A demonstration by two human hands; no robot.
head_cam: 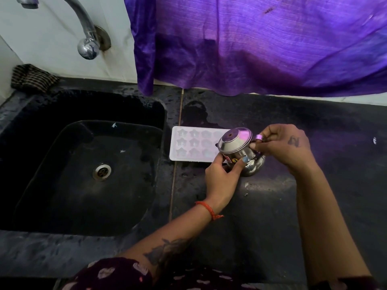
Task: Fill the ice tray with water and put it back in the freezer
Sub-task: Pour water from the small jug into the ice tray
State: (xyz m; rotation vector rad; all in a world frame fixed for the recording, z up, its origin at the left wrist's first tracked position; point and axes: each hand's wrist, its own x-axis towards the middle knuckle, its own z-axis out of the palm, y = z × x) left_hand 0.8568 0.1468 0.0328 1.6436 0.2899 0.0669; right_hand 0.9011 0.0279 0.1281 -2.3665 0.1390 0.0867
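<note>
Dark stone counter (272,206) fills most of the view, wet in patches, with a deep black sink (41,164) set into its left part and a steel drain (102,171) near the middle of the basin. On the pale wall above the sink, a curved chrome tap (85,32) reaches up and to the left. A striped cloth (31,77) lies bunched on the ledge at the sink's back left corner. A shiny purple curtain (261,42) hangs over the wall behind the counter, and its hem comes down close to the counter's back edge.

The ice tray (192,143) lies flat on the counter just right of the sink's rim. It is white or pale lilac, with star-shaped cups in three rows. Its right end is hidden behind a small steel jug (236,145) that is tipped toward the tray, with its mouth over the cups at that end. Whether water is running out cannot be told.

The right hand (287,147) is closed around the jug's handle, on the side away from the tray. The left hand (222,176) cups the jug's belly from below and the near side, with the thumb pressed against the steel. This hand sits at the tray's near right corner. A red thread (207,210) circles the left wrist, and both forearms carry dark tattoos.
</note>
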